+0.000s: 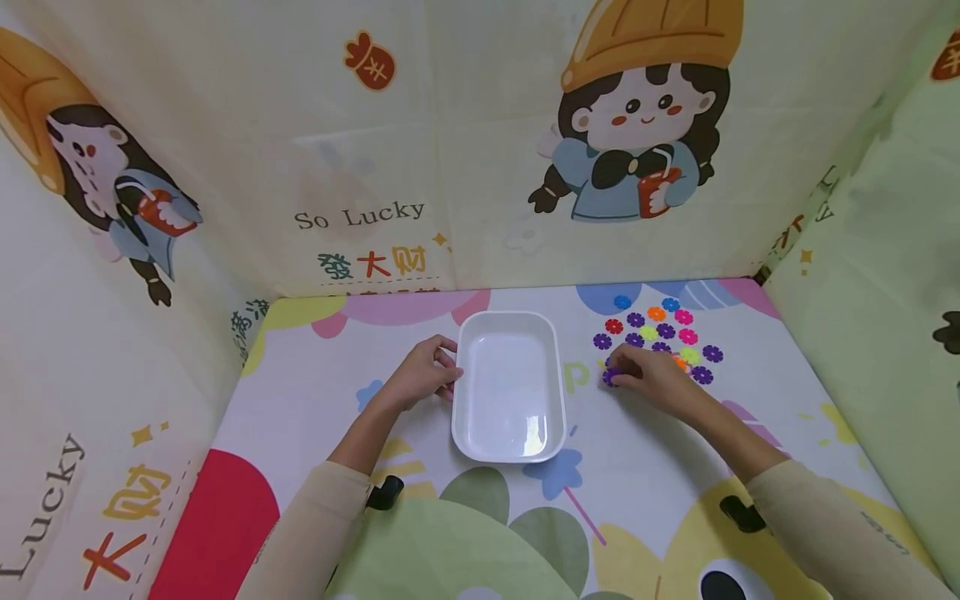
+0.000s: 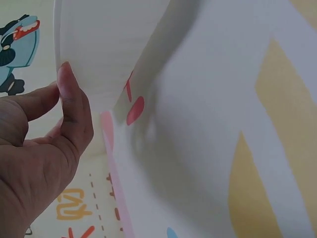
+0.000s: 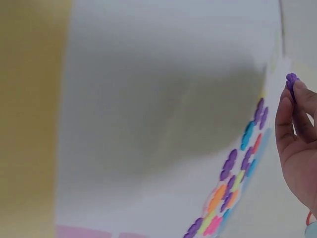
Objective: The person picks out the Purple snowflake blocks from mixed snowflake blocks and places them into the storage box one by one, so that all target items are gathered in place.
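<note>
A white rectangular tray (image 1: 498,387) with rounded corners lies on the patterned cloth, and nothing shows inside it. At its left side, my left hand (image 1: 420,373) pinches the rim between thumb and fingers; the left wrist view has the same hand (image 2: 49,139) at the tray's wall (image 2: 99,44). My right hand (image 1: 656,382) is right of the tray, at the near left of a group of small flower-shaped pieces. Between its thumb and fingertips it pinches a purple flower-shaped piece (image 3: 291,79). Part of the group is hidden behind this hand in the head view.
Loose flower-shaped pieces lie at the back right, among them a red one (image 1: 613,326), a blue one (image 1: 670,305) and a purple one (image 1: 712,353). A printed cloth wall (image 1: 480,167) stands behind the table, with others at left and right.
</note>
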A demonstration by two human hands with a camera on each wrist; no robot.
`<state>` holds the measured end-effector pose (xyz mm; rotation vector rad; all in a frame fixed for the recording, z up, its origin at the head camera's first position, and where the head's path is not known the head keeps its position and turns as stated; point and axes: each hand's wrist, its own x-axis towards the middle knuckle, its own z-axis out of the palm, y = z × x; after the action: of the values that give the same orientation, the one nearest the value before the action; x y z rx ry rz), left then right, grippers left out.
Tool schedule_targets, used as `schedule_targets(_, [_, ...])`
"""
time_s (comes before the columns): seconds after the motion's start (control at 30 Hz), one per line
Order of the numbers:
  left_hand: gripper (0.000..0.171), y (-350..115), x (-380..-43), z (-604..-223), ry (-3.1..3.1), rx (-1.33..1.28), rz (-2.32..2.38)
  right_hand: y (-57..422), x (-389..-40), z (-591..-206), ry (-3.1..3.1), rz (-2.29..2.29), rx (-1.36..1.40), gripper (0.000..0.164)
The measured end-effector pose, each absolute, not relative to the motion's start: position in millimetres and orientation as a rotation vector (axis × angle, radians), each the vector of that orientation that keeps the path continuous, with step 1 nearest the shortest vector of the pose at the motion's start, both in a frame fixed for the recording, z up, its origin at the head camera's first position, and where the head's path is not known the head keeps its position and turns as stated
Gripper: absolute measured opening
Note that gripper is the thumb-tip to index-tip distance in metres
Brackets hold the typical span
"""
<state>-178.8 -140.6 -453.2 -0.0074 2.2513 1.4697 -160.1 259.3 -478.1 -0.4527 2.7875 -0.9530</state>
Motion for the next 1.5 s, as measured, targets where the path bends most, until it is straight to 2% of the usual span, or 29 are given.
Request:
schedule_targets(0.7, [0.044,-141,-182,-452,2.257,0.002,1.468,208,-165,-443,2.67,-1.166,-0.571,0.021])
schedule_targets(1.5, [0.043,-143,-182,-459,2.257,0.008,1.468,123,-166,-448,2.427,-1.097,-0.814,0.018])
